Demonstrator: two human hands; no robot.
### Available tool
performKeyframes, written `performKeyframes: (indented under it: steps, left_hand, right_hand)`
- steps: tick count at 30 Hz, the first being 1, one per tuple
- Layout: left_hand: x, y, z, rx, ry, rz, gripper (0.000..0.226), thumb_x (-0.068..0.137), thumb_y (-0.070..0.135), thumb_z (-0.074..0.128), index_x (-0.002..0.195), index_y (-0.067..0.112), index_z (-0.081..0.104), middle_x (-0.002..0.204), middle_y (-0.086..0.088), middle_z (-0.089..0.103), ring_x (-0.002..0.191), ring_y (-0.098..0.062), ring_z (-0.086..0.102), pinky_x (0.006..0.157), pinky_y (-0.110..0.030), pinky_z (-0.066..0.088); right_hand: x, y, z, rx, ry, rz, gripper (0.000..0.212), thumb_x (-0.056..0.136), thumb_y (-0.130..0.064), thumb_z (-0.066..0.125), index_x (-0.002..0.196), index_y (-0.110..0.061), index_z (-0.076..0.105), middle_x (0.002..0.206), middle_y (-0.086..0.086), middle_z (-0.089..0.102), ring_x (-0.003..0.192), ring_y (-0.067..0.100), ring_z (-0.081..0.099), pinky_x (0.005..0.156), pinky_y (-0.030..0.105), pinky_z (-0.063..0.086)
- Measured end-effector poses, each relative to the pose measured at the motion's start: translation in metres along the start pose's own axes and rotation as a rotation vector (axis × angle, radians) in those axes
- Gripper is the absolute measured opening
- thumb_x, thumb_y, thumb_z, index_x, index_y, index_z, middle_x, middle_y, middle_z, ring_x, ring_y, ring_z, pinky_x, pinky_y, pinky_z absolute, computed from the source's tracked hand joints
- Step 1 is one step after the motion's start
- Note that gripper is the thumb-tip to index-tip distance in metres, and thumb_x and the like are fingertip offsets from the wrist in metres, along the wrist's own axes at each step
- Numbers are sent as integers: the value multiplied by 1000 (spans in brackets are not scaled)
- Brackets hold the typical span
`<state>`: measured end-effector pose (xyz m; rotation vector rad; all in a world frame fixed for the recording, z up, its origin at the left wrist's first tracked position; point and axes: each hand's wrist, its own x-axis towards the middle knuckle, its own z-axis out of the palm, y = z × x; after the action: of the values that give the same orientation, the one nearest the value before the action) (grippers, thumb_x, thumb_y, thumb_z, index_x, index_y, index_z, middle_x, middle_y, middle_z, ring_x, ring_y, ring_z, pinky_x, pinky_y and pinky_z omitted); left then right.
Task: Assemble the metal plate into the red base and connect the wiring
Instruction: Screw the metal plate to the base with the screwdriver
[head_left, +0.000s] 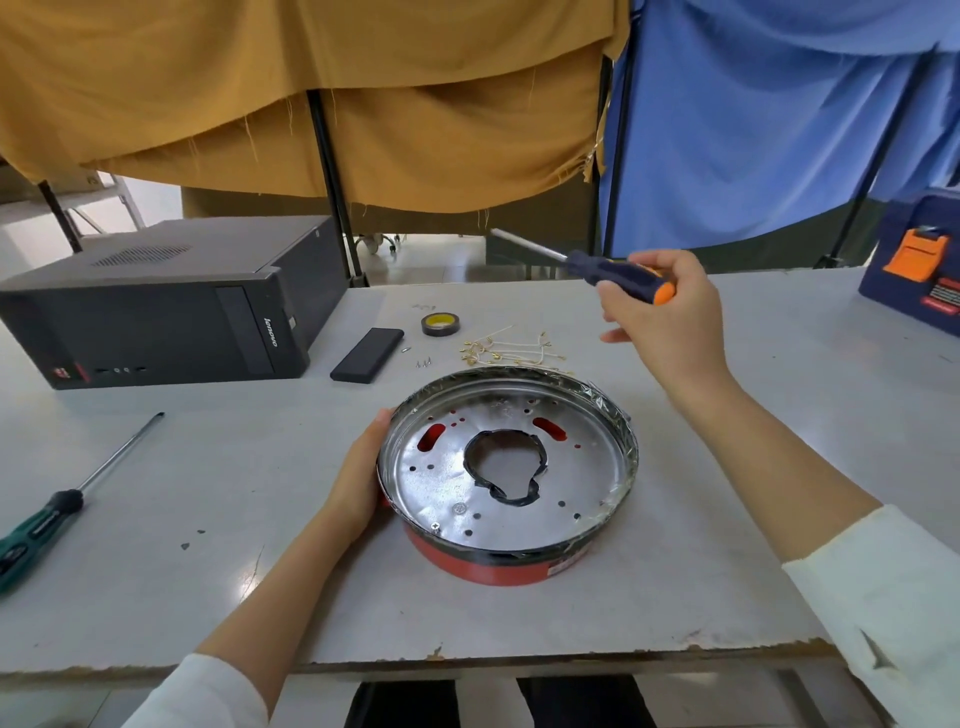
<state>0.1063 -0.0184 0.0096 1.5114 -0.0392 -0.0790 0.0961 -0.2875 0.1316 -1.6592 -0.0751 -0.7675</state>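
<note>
Surface grey-white, chipped front edge, carries everything. One black computer tower lying on its side, far left. One red base near the front centre, with one metal plate seated inside it, tape-edged hole in the middle, red showing through two slots. Left hand flat against the base's left wall, fingers straight, touching it, not gripping. Right hand raised well beyond and right of the base, fingers curled round one blue-and-orange screwdriver, shaft pointing up-left. One green-handled screwdriver lying well left of the base. One black bar-shaped case, one tape roll, one loose bunch of white wires with brass terminals just behind the base, exact count unclear.
</note>
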Motion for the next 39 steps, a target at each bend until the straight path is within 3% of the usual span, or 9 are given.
performKeyframes:
  steps: [6,9,11,14,18,23,27,31,39]
  left_hand:
    - [-1,1,-2,-4,-2,-22,51,104,42,28,101,18,74,108,-12,74,103,-27,69,87,-38,51]
    - [1,5,-1,-11,-8,-25,39,98,38,43,92,10,69,100,-13,72,94,-30,65,85,-40,48]
    - [1,10,2,-28,-20,-5,34,88,42,51,97,11,63,98,-19,64,91,-30,56,83,-45,42]
    - [3,12,2,-19,-60,24,49,77,47,54,99,3,60,102,-28,61,91,-35,55,85,-54,42]
    - [2,8,1,-37,-53,49,56,85,40,47,114,-6,59,117,-31,63,112,-51,56,101,-63,42]
    - [-2,9,0,-53,-52,27,68,78,49,52,121,-5,55,120,-31,61,117,-51,53,104,-66,36]
    - [-2,9,0,-56,-61,36,61,84,45,49,122,-2,58,120,-27,64,117,-47,56,104,-64,37]
    - [-3,10,2,-49,-66,47,78,72,55,53,122,-4,55,120,-30,62,117,-50,54,102,-68,36]
    - [-3,9,0,-18,-49,59,63,84,50,47,119,-1,59,118,-26,65,115,-48,57,101,-66,39]
  right_hand:
    - [-11,-44,33,276,-42,-75,11,87,-23,61,90,-18,52,73,-3,63,57,7,59,36,19,40]
    - [-13,-62,49,327,-96,-98,11,85,-30,52,87,-22,45,74,2,60,54,9,54,39,16,37]
    - [-12,-72,56,322,-141,-120,11,86,-32,49,87,-22,43,72,11,61,52,12,52,42,16,38]
    - [-10,-77,64,288,-214,-172,12,87,-29,50,84,-22,41,75,29,49,56,28,48,43,23,38]
    - [-15,-73,72,198,-276,-242,12,85,-29,52,84,-24,42,73,5,46,68,30,50,62,38,47]
    - [-20,-70,78,138,-309,-301,13,85,-28,54,83,-26,41,60,-22,47,58,2,46,57,19,46]
    - [-24,-68,80,127,-339,-322,14,86,-28,54,83,-27,40,59,-23,47,55,1,46,55,15,44]
    - [-28,-67,81,113,-346,-342,14,86,-27,54,83,-27,41,59,-23,47,56,0,46,55,12,43]
    - [-28,-67,82,122,-361,-342,14,85,-27,54,82,-27,40,58,-23,46,55,0,45,55,11,42]
